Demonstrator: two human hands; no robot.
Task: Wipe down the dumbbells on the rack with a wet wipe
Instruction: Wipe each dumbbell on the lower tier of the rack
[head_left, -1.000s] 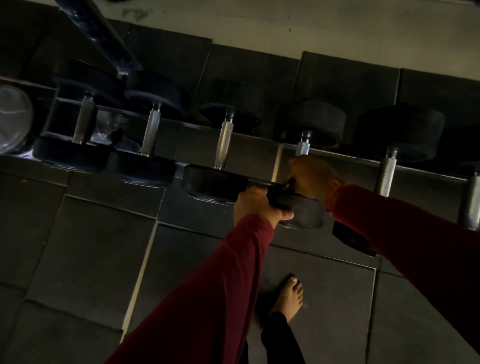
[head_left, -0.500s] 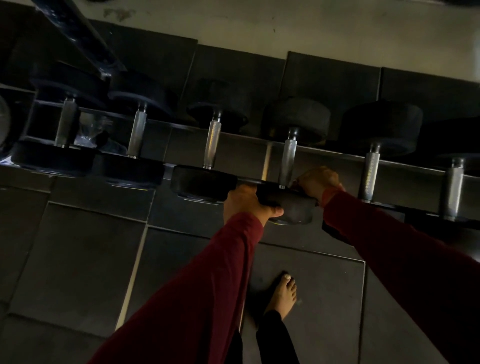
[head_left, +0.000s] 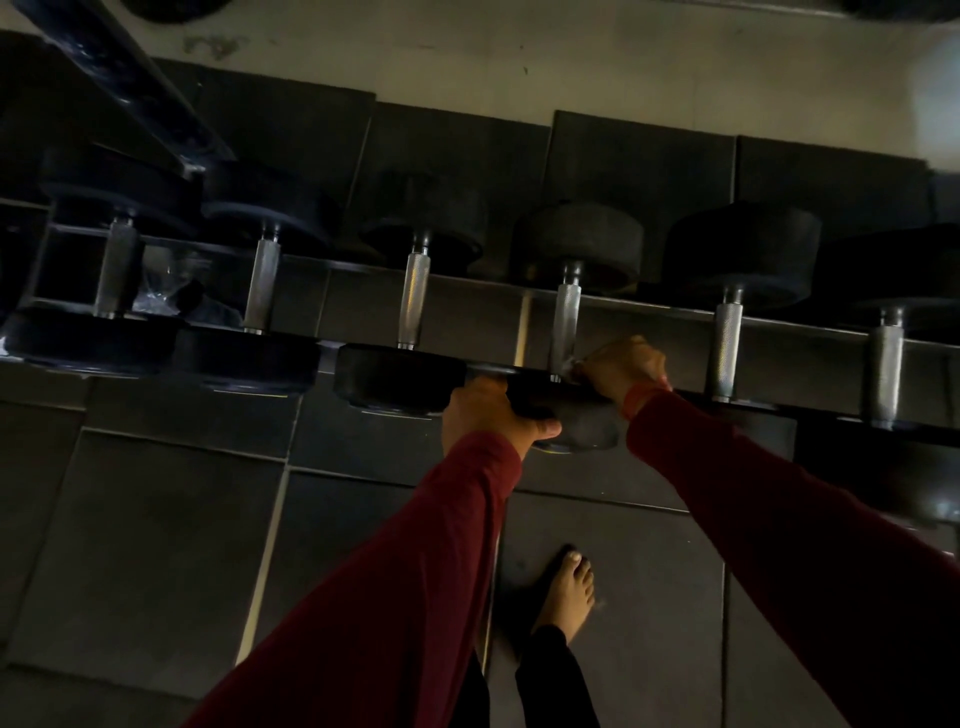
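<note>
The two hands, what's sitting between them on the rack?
In the head view, the near weight head of one dumbbell, its metal handle rising between left hand and right hand.

Bare foot (head_left: 569, 592) on dark floor tiles (head_left: 156, 545)

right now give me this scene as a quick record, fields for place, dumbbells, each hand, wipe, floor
place: dim gym, dumbbell rack seen from above
dumbbells: six metal handles visible in a row, black heads
left hand: gripping the near head of the fourth dumbbell from the left
right hand: closed at the base of that dumbbell's handle
wipe: a small pale bit shows at the right fingers; too dim to be sure
floor: dark mats, one bare foot below the rack
sleeves: dark red
</note>
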